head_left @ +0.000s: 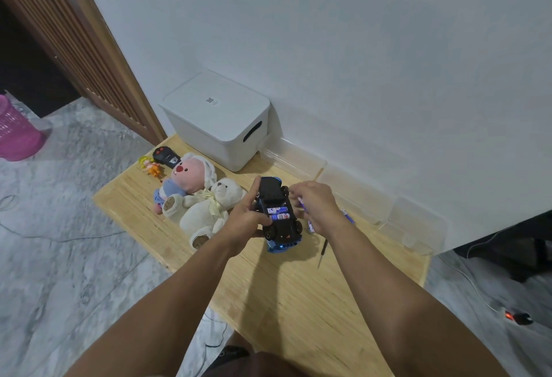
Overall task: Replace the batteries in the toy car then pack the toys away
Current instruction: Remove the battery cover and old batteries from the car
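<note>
Against a white wall, mid-bench, the left hand [248, 218] grips the upturned toy car [279, 215], exposing its battery bay, while the right hand [316, 206] pinches another battery [302, 204] alongside.

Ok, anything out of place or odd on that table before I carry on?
Nothing looks damaged or spilled. The toy car is upside down in the left hand with two batteries showing in its open bay. The right hand pinches another battery. Loose batteries and a screwdriver lie on the table.
</note>
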Action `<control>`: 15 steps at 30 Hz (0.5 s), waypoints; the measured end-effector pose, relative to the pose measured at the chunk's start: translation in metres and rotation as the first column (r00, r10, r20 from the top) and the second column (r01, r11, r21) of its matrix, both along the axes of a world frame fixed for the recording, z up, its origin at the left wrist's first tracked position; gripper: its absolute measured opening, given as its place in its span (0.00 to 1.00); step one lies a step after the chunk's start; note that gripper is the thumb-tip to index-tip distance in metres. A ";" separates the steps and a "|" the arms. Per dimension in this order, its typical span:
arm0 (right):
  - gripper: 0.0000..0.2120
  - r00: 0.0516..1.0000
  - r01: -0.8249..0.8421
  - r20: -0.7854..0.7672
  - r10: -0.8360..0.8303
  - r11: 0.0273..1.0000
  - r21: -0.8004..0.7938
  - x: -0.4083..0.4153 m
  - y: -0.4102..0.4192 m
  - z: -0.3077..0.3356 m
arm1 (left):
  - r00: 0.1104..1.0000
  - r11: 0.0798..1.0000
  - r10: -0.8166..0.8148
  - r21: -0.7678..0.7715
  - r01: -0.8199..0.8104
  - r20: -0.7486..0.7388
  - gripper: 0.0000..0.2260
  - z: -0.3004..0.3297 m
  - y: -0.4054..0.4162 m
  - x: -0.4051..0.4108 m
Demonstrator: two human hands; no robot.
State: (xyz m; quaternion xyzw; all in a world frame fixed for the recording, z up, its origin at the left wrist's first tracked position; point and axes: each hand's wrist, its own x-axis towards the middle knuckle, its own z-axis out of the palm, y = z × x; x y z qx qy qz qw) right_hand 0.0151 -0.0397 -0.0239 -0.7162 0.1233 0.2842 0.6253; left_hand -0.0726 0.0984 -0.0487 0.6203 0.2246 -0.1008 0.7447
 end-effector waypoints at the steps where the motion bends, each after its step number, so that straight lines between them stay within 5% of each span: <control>1: 0.05 0.995 -0.096 0.021 0.099 0.991 -0.093 -0.001 0.000 -0.001 | 1.000 1.000 -0.005 0.007 0.005 0.009 0.44 0.000 0.000 0.001; 6: 0.04 0.889 -0.308 0.179 0.422 0.838 -0.450 -0.001 0.002 0.000 | 0.999 0.999 -0.014 0.029 0.013 0.035 0.46 0.002 -0.002 0.002; 15: 0.02 0.893 -0.225 0.217 0.394 0.809 -0.543 0.006 0.003 0.008 | 0.997 0.999 -0.001 0.051 -0.003 0.080 0.47 0.008 -0.004 0.001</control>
